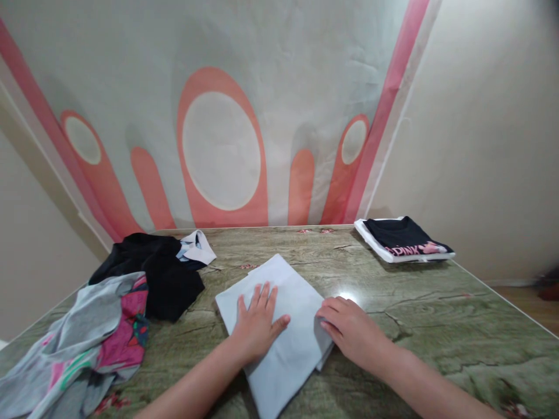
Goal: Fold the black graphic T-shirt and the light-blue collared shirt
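A light grey-white garment (288, 349), folded into a flat, roughly rectangular shape, lies at an angle on the table in front of me. My left hand (257, 323) rests flat on its upper left part, fingers spread. At the garment's right edge is my right hand (345, 326), its fingers bent and closed on that edge, with the thumb hidden. A second layer of the cloth peeks out below the lower right edge. What kind of garment it is cannot be made out.
On the left lie a crumpled black garment (152, 267) with a pale collar (198, 247) and a grey printed garment (82, 331). At the back right sits a folded stack with a black shirt (399, 233) on top. The wood-patterned table (437, 314) meets a wall behind.
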